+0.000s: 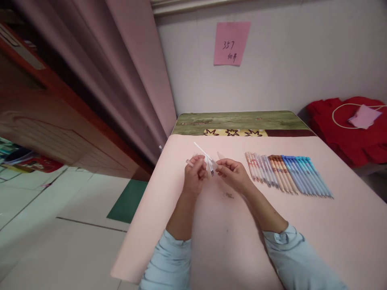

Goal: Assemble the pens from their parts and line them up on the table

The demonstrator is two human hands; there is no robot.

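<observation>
My left hand [195,174] is closed around a pale pink pen barrel [189,162], whose end sticks out past the fingers. With fingertips pinched together, my right hand [232,172] faces it closely; the small pale piece at its fingertips is too blurred to name. White pen refills [202,149] show between and beyond the hands, some with dark tips pointing toward me. Another pale, pointed piece [220,154] shows just behind my right fingers. Nearer to me, tiny metallic parts [229,195] lie on the pink table covering [223,241].
To the right lies a row of several pens [287,173], in pink, grey, brown and blue. A red cloth-covered thing [341,137] stands beyond the table's right side. A wooden door [75,108] and a curtain [133,52] are at left; a pink note [231,43] hangs on the wall.
</observation>
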